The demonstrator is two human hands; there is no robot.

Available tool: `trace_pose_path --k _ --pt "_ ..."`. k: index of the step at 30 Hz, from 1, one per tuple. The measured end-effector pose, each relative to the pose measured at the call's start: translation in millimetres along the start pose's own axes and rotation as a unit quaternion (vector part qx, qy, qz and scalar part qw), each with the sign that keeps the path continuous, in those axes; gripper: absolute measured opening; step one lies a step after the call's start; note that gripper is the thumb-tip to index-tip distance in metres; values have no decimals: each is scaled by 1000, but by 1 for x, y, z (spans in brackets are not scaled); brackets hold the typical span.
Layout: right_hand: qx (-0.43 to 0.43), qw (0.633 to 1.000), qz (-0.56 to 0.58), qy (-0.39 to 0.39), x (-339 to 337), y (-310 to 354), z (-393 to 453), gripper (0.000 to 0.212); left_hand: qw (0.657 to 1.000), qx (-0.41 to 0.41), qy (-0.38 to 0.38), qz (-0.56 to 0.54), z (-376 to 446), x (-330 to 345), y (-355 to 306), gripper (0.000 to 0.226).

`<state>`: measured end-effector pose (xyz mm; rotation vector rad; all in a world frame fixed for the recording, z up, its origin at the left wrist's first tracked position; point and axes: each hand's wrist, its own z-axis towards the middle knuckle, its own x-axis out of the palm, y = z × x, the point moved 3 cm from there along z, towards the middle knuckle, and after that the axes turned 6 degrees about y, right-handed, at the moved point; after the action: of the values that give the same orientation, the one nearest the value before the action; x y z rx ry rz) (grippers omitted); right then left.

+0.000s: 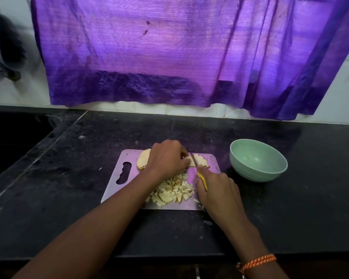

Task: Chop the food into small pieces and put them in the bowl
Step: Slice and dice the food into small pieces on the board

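A pale cutting board [117, 190] lies on the black counter. At its far end my left hand [167, 158] holds down stacked bread slices [142, 159]. My right hand [220, 190] grips a yellow-handled knife [194, 159], whose blade is set into the slices just right of my left fingers. Cut strips [201, 161] lie to the right of the blade. A heap of small bread pieces [172, 191] sits on the near half of the board between my forearms. A light green bowl [258, 160] stands right of the board, holding only a few crumbs.
The black stone counter [290, 208] runs wall to wall, with a sunken sink [12, 137] at the left. A purple curtain [169, 53] hangs over the back wall. Crumbs are scattered near the board's right corner [207, 222].
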<state>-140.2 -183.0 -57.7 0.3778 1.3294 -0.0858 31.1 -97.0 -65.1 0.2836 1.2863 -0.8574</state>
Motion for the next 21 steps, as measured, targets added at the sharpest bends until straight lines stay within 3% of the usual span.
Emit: trace_pose_path --k 6,21 --pt "-8 1000 28 4 4 -2 5 28 1000 4 -18 18 -1 0 -3 39" --pt "-21 999 42 -16 3 -14 -29 43 997 14 -24 72 -5 2 -12 47"
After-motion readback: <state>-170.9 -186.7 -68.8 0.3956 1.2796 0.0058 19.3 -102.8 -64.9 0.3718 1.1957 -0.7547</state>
